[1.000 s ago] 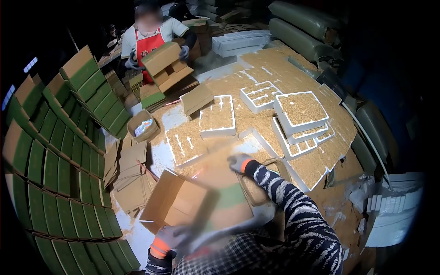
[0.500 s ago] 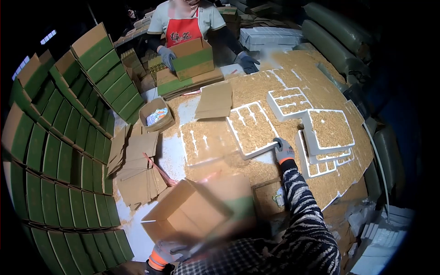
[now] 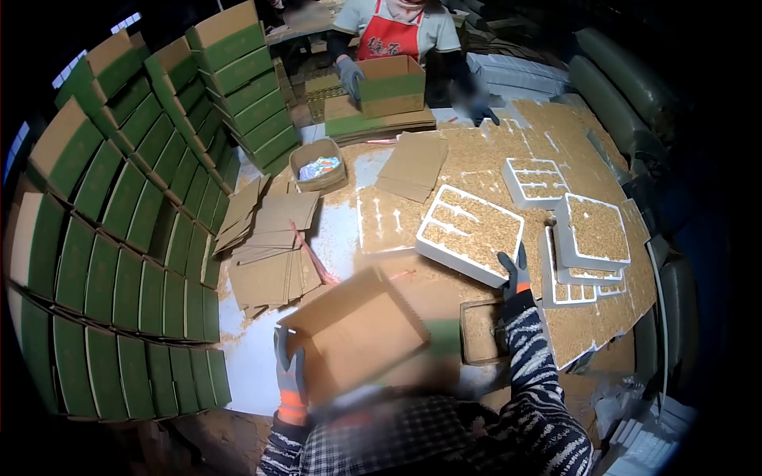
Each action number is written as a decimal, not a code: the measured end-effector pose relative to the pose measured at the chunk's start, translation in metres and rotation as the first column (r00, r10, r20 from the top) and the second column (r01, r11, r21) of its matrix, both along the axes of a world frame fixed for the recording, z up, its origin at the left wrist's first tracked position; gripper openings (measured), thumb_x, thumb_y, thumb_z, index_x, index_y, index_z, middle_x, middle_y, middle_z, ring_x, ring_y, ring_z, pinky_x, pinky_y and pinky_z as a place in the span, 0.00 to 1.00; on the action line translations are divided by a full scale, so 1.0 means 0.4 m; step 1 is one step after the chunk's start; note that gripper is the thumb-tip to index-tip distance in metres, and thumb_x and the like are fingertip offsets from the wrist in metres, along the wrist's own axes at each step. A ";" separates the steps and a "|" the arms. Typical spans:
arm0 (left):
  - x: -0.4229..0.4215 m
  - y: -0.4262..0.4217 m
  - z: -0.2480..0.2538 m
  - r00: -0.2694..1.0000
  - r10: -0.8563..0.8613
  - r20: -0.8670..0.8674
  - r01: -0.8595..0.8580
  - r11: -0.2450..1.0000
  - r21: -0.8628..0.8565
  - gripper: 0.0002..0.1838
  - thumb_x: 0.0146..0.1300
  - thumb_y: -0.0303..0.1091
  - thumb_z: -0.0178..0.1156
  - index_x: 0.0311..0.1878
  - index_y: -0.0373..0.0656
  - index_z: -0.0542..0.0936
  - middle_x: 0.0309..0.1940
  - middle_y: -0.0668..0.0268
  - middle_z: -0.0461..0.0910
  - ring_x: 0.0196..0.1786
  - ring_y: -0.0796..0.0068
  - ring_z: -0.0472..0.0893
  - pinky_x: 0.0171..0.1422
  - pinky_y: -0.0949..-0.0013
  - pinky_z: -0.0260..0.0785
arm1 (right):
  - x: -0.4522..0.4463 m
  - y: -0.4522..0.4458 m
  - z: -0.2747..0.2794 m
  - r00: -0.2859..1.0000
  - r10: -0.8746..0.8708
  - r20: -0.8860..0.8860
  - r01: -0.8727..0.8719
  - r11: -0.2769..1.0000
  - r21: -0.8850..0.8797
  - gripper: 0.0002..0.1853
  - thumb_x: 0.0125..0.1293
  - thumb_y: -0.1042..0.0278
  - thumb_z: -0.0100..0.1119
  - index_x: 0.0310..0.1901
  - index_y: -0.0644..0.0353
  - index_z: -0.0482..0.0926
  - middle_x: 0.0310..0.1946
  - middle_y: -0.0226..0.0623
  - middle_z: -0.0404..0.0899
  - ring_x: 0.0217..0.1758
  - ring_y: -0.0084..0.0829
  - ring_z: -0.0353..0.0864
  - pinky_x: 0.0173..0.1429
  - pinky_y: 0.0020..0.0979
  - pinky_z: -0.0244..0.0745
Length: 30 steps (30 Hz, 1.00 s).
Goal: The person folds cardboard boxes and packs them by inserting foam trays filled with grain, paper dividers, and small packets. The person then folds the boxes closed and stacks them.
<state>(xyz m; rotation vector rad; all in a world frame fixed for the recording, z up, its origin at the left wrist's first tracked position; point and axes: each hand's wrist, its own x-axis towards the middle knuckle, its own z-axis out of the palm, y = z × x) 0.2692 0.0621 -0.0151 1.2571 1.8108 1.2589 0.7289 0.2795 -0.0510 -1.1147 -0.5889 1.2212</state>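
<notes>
My left hand (image 3: 290, 369) grips the left wall of an open cardboard box (image 3: 365, 329), thumb and fingers on either side of it. The box is tilted, and its bare brown inside shows. My right hand (image 3: 516, 274) holds the near right corner of a white foam tray (image 3: 458, 266) filled with tan crumbly material. That tray slants, its near side raised. Both hands wear grey gloves with orange cuffs. Right of my right hand, similar filled trays are stacked, the top one being a white tray (image 3: 595, 260).
Green-and-brown boxes (image 3: 107, 282) stand in rows at left. Flat cardboard pieces (image 3: 274, 278) and a small box of coloured packets (image 3: 319, 168) lie nearby. Across the table, a co-worker's gloved hand (image 3: 349, 77) touches another box (image 3: 393, 89). A shallow brown box (image 3: 482, 337) sits near me.
My left hand has come up onto the box's left wall, and the box has turned. The foam tray in my right hand has lifted and rotated. The whole view has shifted.
</notes>
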 end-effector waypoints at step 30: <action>-0.265 0.455 -0.359 0.642 -0.087 -0.762 -0.344 0.856 -0.387 0.48 0.55 0.58 0.67 0.75 0.45 0.63 0.72 0.54 0.66 0.74 0.53 0.63 0.77 0.46 0.51 | -0.445 -0.251 0.135 -0.641 0.263 0.721 -0.437 0.647 -0.625 0.14 0.68 0.61 0.55 0.41 0.61 0.85 0.40 0.49 0.85 0.46 0.45 0.86 0.49 0.41 0.80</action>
